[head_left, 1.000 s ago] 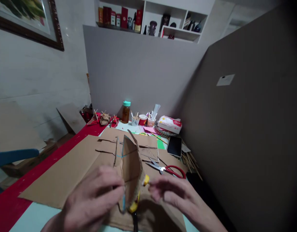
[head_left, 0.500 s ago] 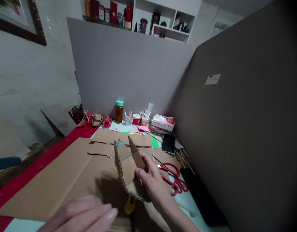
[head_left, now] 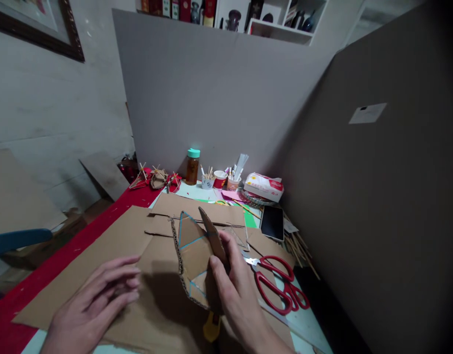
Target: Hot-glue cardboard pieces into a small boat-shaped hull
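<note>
My right hand (head_left: 237, 290) grips a folded cut-out cardboard piece (head_left: 193, 250) with blue pen lines, holding it upright above the big cardboard sheet (head_left: 101, 255). My left hand (head_left: 93, 305) lies flat on that sheet to the left, fingers stretched out and holding nothing. A yellow-handled utility knife (head_left: 212, 328) lies on the cardboard just below the held piece. Red-handled scissors (head_left: 280, 285) rest right of my right hand.
At the back of the table stand an amber bottle with a teal cap (head_left: 192, 167), small cups of sticks and pens (head_left: 221, 179), a tissue pack (head_left: 263, 187) and a dark phone (head_left: 272, 222). Grey boards (head_left: 219, 93) wall the table behind and to the right. Wooden skewers (head_left: 300, 248) lie by the right board.
My left hand let go of the cardboard piece and came to rest flat on the sheet. My right hand took hold of the piece and now keeps it upright alone.
</note>
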### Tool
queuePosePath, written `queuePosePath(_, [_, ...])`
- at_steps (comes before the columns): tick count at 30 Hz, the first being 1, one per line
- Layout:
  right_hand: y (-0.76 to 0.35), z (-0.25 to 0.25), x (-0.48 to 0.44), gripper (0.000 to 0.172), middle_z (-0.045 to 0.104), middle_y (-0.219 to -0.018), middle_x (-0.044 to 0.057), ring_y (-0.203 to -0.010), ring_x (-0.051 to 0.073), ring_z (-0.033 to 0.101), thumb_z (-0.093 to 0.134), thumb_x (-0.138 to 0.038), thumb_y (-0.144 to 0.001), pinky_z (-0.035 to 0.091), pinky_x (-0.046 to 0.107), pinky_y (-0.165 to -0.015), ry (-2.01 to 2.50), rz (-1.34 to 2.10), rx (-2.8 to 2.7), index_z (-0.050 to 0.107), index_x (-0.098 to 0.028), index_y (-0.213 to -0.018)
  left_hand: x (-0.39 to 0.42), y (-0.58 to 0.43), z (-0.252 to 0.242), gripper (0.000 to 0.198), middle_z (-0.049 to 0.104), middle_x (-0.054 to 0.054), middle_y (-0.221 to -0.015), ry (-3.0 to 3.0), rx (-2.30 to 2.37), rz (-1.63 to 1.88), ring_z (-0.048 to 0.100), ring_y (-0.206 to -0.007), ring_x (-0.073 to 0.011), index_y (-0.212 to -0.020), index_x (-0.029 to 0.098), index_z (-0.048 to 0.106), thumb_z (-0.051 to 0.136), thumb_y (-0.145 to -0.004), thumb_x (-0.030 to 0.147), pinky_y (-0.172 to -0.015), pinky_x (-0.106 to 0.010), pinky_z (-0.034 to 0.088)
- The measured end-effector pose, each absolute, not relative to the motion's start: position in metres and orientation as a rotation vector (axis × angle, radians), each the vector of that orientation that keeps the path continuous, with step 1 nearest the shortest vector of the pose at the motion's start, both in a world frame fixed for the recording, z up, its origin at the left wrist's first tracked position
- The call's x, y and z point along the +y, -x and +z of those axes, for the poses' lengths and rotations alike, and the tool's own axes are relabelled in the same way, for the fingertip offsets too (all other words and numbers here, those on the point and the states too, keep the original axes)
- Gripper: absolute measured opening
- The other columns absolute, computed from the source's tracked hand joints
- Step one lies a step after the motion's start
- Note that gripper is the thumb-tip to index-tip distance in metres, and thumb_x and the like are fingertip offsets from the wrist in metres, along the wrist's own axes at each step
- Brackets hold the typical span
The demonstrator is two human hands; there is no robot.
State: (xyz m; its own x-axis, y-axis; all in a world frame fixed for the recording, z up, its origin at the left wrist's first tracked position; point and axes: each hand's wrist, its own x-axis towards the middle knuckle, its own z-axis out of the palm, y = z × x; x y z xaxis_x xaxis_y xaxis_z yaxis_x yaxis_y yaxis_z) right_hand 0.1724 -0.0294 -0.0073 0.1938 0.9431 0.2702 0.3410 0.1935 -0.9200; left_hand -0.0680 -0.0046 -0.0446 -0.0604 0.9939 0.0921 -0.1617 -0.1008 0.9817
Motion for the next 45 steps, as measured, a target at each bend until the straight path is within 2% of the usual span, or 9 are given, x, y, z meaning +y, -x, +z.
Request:
queuePosePath(3, [-0.166, -0.007, -0.027, 0.037, 0.058, -0.14, 0.005, -0.131, 0.018, 0.054, 0.043, -0.03, -0.101, 0.046, 0.031, -0.107, 1.253, 0.565, -1.407, 0.043, -0.025, -0.138, 0.001, 0.047, -0.018, 0.028, 0.073, -0.002, -0.107, -1.246, 1.137, 1.417, 0.069, -0.076, -0.0138, -0.087, 0.028, 0.08, 0.093, -0.063, 0.032, -0.074, -0.011, 0.056])
queuePosePath(6, [-0.16, -0.011, -0.027, 0.036, 0.058, -0.138, 0.002, -0.129, 0.012, 0.055, 0.037, -0.022, -0.104, 0.045, 0.024, -0.106, 1.154, 0.467, -1.431, 0.039, -0.029, -0.139, 0.004, 0.022, 0.003, 0.065, 0.072, -0.006, -0.124, -1.148, 0.979, 1.381, 0.069, -0.105, -0.0231, -0.12, 0.03, 0.072, 0.094, -0.059, 0.037, -0.083, -0.017, 0.057])
queuePosePath(7, [-0.158, -0.014, -0.029, 0.038, 0.056, -0.14, 0.002, -0.13, 0.012, 0.054, 0.035, -0.021, -0.104, 0.045, 0.023, -0.107, 1.14, 0.447, -1.443, 0.038, -0.03, -0.141, 0.006, 0.014, 0.008, 0.066, 0.071, -0.007, -0.127, -1.127, 0.907, 1.369, 0.068, -0.111, -0.0246, -0.121, 0.028, 0.071, 0.093, -0.061, 0.041, -0.087, -0.018, 0.056])
queuePosePath(13, [-0.163, -0.024, -0.047, 0.05, 0.052, -0.146, 0.004, -0.133, 0.02, 0.053, 0.044, -0.021, -0.103, 0.048, 0.034, -0.109, 1.173, 0.407, -1.567, 0.032, -0.033, -0.15, 0.011, -0.023, 0.018, 0.035, 0.076, -0.006, -0.114, -1.055, 0.87, 1.173, 0.071, -0.106, -0.0247, -0.115, 0.022, 0.069, 0.078, -0.082, 0.031, -0.088, -0.028, 0.056])
queuePosePath(18, [-0.185, -0.014, -0.056, 0.047, 0.059, -0.135, 0.004, -0.122, 0.022, 0.058, 0.051, -0.022, -0.1, 0.051, 0.037, -0.104, 1.147, 0.293, -1.675, 0.041, -0.033, -0.144, 0.006, -0.031, 0.006, 0.036, 0.076, -0.005, -0.115, -1.088, 0.818, 1.119, 0.071, -0.106, -0.0247, -0.121, 0.023, 0.067, 0.075, -0.086, 0.028, -0.092, -0.031, 0.056])
queuePosePath(25, [-0.194, -0.016, -0.058, 0.055, 0.059, -0.13, 0.005, -0.12, 0.023, 0.056, 0.058, -0.015, -0.094, 0.049, 0.041, -0.105, 1.044, 0.273, -1.69, 0.046, -0.033, -0.144, -0.001, -0.037, -0.001, 0.04, 0.076, 0.0, -0.104, -1.027, 0.89, 1.254, 0.071, -0.098, -0.0206, -0.113, 0.025, 0.068, 0.083, -0.076, 0.027, -0.086, -0.025, 0.057])
queuePosePath(36, [-0.182, -0.022, -0.051, 0.06, 0.057, -0.121, 0.008, -0.108, 0.021, 0.059, 0.058, -0.007, -0.089, 0.058, 0.035, -0.09, 0.878, 0.286, -1.638, 0.049, -0.031, -0.144, -0.009, -0.048, 0.001, 0.045, 0.078, -0.002, -0.092, -0.753, 0.946, 1.255, 0.073, -0.104, -0.0297, -0.095, 0.023, 0.071, 0.09, -0.054, 0.02, -0.078, -0.029, 0.062])
queuePosePath(42, [-0.179, -0.022, -0.05, 0.063, 0.055, -0.126, 0.01, -0.121, 0.024, 0.058, 0.056, -0.003, -0.089, 0.056, 0.039, -0.096, 0.838, 0.279, -1.654, 0.046, -0.029, -0.145, -0.017, -0.041, -0.01, 0.026, 0.077, -0.001, -0.108, -0.766, 0.914, 1.237, 0.066, -0.119, -0.0271, -0.1, 0.029, 0.074, 0.079, -0.075, 0.026, -0.091, -0.029, 0.06])
queuePosePath(45, [-0.178, -0.022, -0.05, 0.061, 0.056, -0.127, 0.012, -0.119, 0.024, 0.058, 0.055, -0.001, -0.087, 0.058, 0.038, -0.092, 0.806, 0.211, -1.656, 0.048, -0.024, -0.143, -0.019, -0.04, -0.016, 0.019, 0.078, -0.001, -0.108, -0.758, 0.848, 1.275, 0.065, -0.122, -0.0282, -0.094, 0.028, 0.077, 0.078, -0.075, 0.033, -0.099, -0.032, 0.058])
